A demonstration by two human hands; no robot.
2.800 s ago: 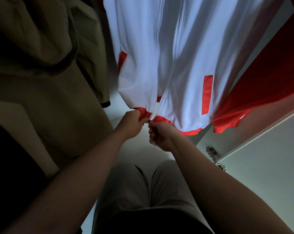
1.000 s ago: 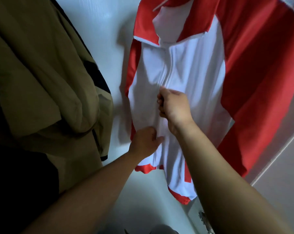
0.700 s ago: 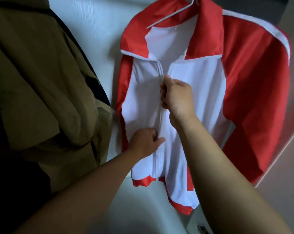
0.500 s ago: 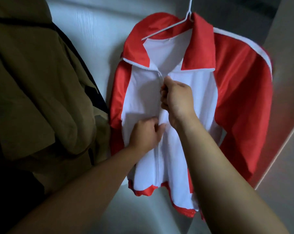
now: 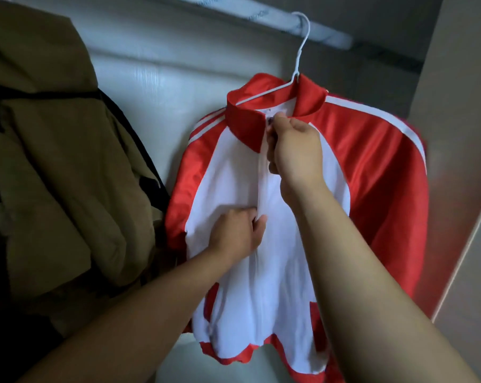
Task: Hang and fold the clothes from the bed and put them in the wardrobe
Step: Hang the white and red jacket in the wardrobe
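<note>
Nothing legible. Rail (image 5: 264, 17), top centre of frame, carries faint print on its wrap in two patches, both too blurred and small to read.

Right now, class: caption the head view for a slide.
Right hand pinches the jacket at its collar zip; left hand grips the front.

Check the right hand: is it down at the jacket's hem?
No, the right hand pinches the jacket up at its red collar, just below the hanger.
</note>
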